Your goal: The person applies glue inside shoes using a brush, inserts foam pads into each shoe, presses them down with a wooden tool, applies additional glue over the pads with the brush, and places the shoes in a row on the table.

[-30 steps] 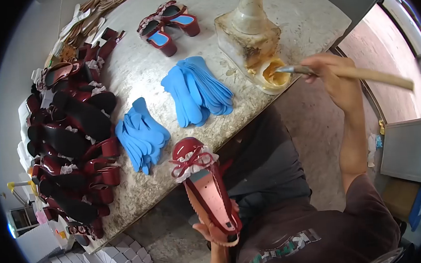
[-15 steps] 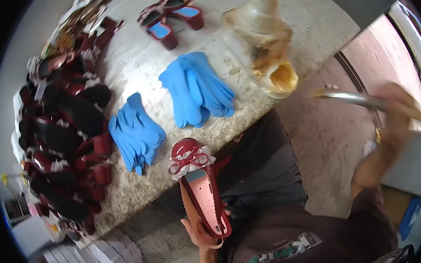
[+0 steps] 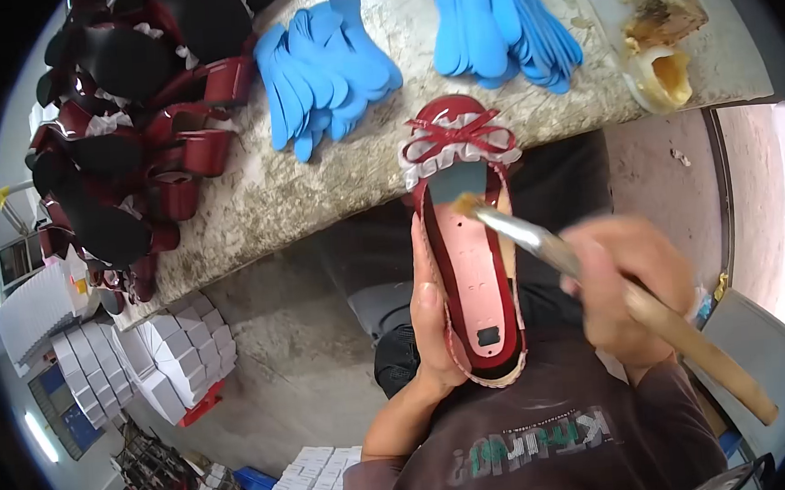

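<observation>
My left hand [image 3: 435, 333] grips a dark red shoe [image 3: 477, 280] by its side and heel end, with the toe pointing to the table. A red bow [image 3: 458, 136] on white ruffled trim crosses its toe, and the pink inner sole shows small holes. In my right hand [image 3: 632, 287] is a brush [image 3: 548, 250] with a wooden handle and a metal ferrule. Its yellowish bristles are over the front of the inner sole; whether they touch it I cannot tell. Both hands are closed on what they hold.
Two piles of blue insoles, a left pile [image 3: 326, 72] and a right pile [image 3: 505, 32], lie on the worn table [image 3: 271, 199]. A stained glue container [image 3: 659, 85] stands at the right. Several red shoes [image 3: 208, 149] are heaped at the left. White boxes [image 3: 168, 361] sit below.
My right hand has brought the brush from the far right, beside the container, over to the shoe. The view has shifted, so the table and the insoles sit higher. My left hand still holds the shoe.
</observation>
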A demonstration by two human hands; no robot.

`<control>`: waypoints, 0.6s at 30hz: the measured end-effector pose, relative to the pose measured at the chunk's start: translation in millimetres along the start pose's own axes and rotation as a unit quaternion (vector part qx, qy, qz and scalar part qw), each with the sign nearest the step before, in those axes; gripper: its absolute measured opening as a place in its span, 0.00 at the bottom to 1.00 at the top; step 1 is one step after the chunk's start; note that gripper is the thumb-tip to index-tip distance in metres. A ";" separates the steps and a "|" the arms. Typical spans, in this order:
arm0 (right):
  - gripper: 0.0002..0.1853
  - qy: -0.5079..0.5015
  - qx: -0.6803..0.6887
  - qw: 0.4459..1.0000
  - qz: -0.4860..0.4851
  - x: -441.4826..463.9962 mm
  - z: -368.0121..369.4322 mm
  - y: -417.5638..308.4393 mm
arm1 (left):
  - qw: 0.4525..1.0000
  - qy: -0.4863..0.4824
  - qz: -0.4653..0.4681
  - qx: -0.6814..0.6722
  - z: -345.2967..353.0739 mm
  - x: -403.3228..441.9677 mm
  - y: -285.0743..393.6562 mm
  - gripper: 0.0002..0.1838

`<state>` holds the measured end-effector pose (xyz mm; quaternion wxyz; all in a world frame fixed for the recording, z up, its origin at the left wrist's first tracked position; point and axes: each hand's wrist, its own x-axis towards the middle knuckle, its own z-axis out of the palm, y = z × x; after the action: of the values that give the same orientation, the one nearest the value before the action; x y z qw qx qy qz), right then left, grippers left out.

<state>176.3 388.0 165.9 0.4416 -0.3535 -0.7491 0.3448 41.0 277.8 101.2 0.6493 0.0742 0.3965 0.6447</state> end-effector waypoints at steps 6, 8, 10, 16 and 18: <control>0.02 0.022 -0.047 0.996 -0.071 2.7 46.5 34.3 | 0.999 -0.007 0.002 0.035 -9.4 -2.0 4.3 0.49; 0.04 0.013 -0.015 1.000 -0.001 -2.2 46.2 34.6 | 0.999 -0.021 0.004 0.047 -13.8 1.7 6.9 0.52; 0.04 0.000 -0.026 1.000 0.007 2.7 44.8 30.0 | 0.998 -0.031 -0.013 0.047 -16.1 5.5 13.9 0.56; 0.07 -0.038 -0.022 0.998 0.040 9.7 41.2 24.8 | 0.980 -0.069 0.063 0.177 -24.6 18.2 28.2 0.59; 0.12 0.007 0.047 0.992 0.113 11.2 45.2 24.1 | 0.975 -0.066 0.085 0.196 -24.9 22.6 27.8 0.62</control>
<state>136.8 400.4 133.8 0.4213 -0.4172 -0.6839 0.4251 0.9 292.1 91.8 0.5893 0.2760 0.4639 0.6011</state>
